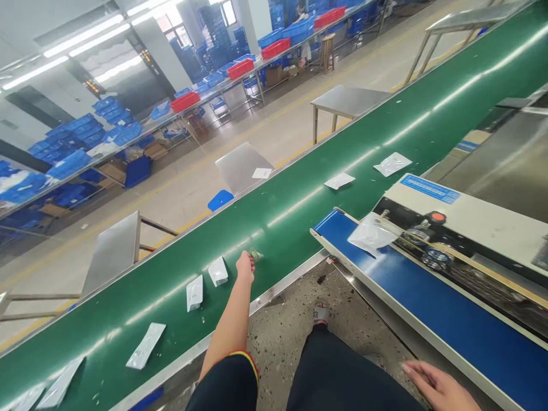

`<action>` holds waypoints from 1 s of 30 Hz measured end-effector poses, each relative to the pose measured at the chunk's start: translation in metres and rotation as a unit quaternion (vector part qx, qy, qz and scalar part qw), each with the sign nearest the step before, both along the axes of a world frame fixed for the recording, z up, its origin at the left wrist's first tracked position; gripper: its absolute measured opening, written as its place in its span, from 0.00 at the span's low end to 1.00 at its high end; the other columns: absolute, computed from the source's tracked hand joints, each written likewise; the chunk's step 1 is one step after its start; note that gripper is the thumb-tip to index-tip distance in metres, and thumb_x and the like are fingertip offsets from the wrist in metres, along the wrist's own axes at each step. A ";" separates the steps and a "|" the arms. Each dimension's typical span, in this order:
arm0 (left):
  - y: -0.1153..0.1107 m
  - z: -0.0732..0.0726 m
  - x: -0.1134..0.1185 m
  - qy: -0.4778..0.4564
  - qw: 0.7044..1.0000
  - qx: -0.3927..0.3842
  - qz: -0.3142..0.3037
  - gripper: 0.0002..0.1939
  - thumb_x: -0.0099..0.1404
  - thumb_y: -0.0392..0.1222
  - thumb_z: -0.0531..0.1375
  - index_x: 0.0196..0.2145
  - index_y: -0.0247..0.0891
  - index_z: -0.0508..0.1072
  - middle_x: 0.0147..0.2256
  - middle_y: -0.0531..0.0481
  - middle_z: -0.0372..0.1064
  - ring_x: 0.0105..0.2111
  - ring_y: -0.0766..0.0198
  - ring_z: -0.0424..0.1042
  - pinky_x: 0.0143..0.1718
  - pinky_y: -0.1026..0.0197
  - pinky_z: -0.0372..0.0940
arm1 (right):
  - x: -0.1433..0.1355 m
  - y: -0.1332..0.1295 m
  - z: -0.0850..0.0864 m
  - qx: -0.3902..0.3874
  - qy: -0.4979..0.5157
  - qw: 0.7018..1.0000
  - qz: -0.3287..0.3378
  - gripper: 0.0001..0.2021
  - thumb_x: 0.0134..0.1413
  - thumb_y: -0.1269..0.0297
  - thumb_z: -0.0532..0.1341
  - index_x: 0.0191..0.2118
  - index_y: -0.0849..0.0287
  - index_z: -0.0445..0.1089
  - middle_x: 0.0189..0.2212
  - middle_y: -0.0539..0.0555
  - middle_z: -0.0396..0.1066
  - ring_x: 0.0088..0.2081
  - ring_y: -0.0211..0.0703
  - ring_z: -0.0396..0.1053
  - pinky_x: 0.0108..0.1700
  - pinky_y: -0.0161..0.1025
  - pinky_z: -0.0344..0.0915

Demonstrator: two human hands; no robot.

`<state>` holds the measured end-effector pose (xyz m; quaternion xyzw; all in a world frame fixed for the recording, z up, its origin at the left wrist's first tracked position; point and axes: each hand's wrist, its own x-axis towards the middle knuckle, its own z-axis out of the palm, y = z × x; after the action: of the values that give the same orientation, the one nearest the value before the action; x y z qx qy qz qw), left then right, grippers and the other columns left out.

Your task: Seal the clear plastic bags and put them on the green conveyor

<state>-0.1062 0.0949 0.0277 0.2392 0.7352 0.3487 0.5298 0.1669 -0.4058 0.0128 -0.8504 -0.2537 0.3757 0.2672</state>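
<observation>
My left hand (245, 267) reaches over the green conveyor belt (295, 220), its fingers closed at the edge of a small crumpled, greenish see-through piece (256, 254). The exact kind of that piece is too small to make out. Just left of this hand lie two white sealed pouches, the nearer pouch (218, 271) and another pouch (194, 293). Low at the right, my right hand (443, 388) hangs beside the blue belt (406, 285), fingers loosely bent and apart, with nothing visible in them.
Further white pouches lie along the green belt, including a flat pouch (146, 346) and a far pouch (393, 164). One pouch (372, 233) sits on the blue belt by a sealing machine (432, 245). Steel side tables (349, 101) stand beyond the metal edge.
</observation>
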 end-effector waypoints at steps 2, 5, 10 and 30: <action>-0.027 0.020 0.018 -0.036 0.997 -0.001 -0.061 0.10 0.64 0.39 0.63 0.26 0.40 0.66 0.23 0.57 0.60 0.20 0.70 0.57 0.21 0.67 0.49 | 0.000 0.033 0.026 0.053 0.036 0.997 0.037 0.28 0.58 0.30 0.60 0.36 0.47 0.85 0.36 0.58 0.85 0.36 0.61 0.83 0.36 0.48 0.81; -0.082 0.046 0.059 -0.097 0.976 -0.016 -0.194 0.11 0.60 0.42 0.64 0.25 0.41 0.65 0.23 0.56 0.61 0.21 0.70 0.57 0.23 0.66 0.52 | -0.006 0.083 0.058 0.176 0.017 0.981 0.080 0.24 0.69 0.37 0.60 0.45 0.48 0.86 0.44 0.57 0.86 0.44 0.57 0.84 0.46 0.48 0.81; -0.192 0.089 0.146 -0.192 0.880 -0.041 -0.432 0.10 0.53 0.45 0.66 0.26 0.39 0.70 0.23 0.54 0.64 0.23 0.68 0.60 0.25 0.65 0.53 | -0.007 0.115 0.076 0.382 -0.193 0.902 0.058 0.14 0.71 0.50 0.67 0.53 0.50 0.83 0.59 0.61 0.81 0.58 0.58 0.79 0.61 0.55 0.77; -0.445 0.024 0.340 -0.126 0.551 0.174 -0.807 0.25 0.73 0.57 0.60 0.26 0.37 0.79 0.24 0.50 0.70 0.27 0.62 0.64 0.31 0.60 0.57 | 0.059 -0.139 0.060 0.199 -0.025 0.782 -0.590 0.29 0.44 0.34 0.71 0.35 0.60 0.85 0.31 0.61 0.83 0.32 0.55 0.79 0.30 0.41 0.72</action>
<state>0.2340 -0.3497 0.0522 0.7728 0.0848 -0.0775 0.6242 0.2259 -0.5451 0.0724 -0.7712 0.2218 0.0643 0.5932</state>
